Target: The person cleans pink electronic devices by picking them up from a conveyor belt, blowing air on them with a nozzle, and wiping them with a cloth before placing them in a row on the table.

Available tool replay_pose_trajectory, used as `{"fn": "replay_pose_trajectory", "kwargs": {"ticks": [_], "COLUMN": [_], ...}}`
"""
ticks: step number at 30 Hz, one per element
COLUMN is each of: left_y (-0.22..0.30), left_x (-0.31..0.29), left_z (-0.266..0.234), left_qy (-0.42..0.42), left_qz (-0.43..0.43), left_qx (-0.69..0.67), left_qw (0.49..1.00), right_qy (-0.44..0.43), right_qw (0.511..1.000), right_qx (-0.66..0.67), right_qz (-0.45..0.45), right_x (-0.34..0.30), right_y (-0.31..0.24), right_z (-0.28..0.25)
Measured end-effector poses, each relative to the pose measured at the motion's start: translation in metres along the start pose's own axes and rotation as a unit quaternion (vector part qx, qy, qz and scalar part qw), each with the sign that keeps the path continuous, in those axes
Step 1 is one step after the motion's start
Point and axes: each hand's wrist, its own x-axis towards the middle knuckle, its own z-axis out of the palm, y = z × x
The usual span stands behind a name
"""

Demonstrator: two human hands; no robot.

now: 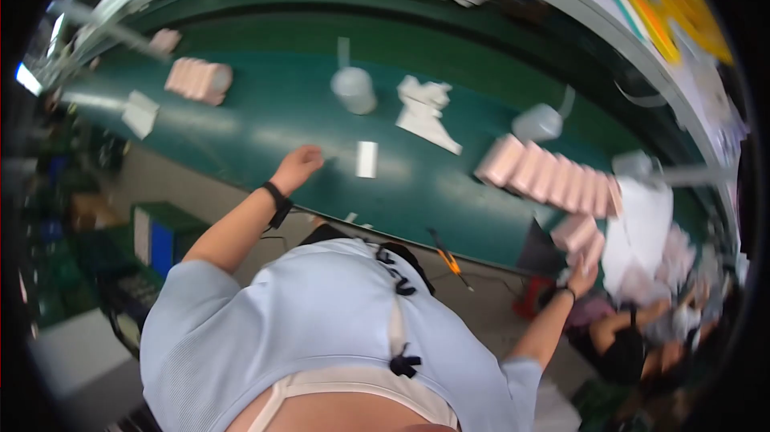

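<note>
My left hand (300, 166) hovers over the table's near edge, fingers loosely bent and nothing visible in it. A small white rectangular card (366, 159) lies on the green tabletop (281, 123) just right of it. At the far right, my right hand (583, 278) closes on a pink block-shaped pack (592, 250) at the near corner of the table. Another pink pack (573, 230) sits right beside that one. Beyond them, a row of several pink packs (549, 175) stands side by side. Their kind is too blurred to tell.
Two whitish round containers (354, 91) with upright stems stand toward the back. Between them lies crumpled white paper (427, 111). More pink packs (199, 81) stand at left. An orange-handled tool (449, 258) lies at the front edge. Another person's arm (622, 328) is at lower right.
</note>
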Motion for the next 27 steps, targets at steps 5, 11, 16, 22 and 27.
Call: {"fn": "replay_pose_trajectory", "kwargs": {"ticks": [5,11,16,22,27], "left_y": [-0.043,-0.037,-0.043,-0.072,-0.072], "left_x": [0.053,0.107,0.146,0.171,0.148], "left_z": [-0.126,-0.235,-0.31,-0.345,-0.346], "left_qy": [0.252,0.448,0.466,0.387,0.3], "left_qz": [0.035,-0.011,-0.031,-0.003,0.111], "left_qx": [0.141,0.316,0.466,0.566,0.48], "left_qw": [0.957,0.836,0.752,0.728,0.817], "right_qy": [0.006,-0.356,-0.237,-0.085,-0.104], "right_qw": [0.993,0.817,0.794,0.928,0.941], "right_qx": [-0.11,0.31,0.408,0.262,0.313], "right_qz": [0.031,0.332,0.383,0.25,0.069], "right_x": [-0.191,-0.353,-0.384,-0.382,-0.378], "right_y": [0.004,-0.094,-0.124,-0.186,-0.35], "right_z": [0.067,0.138,0.157,0.139,0.129]}}
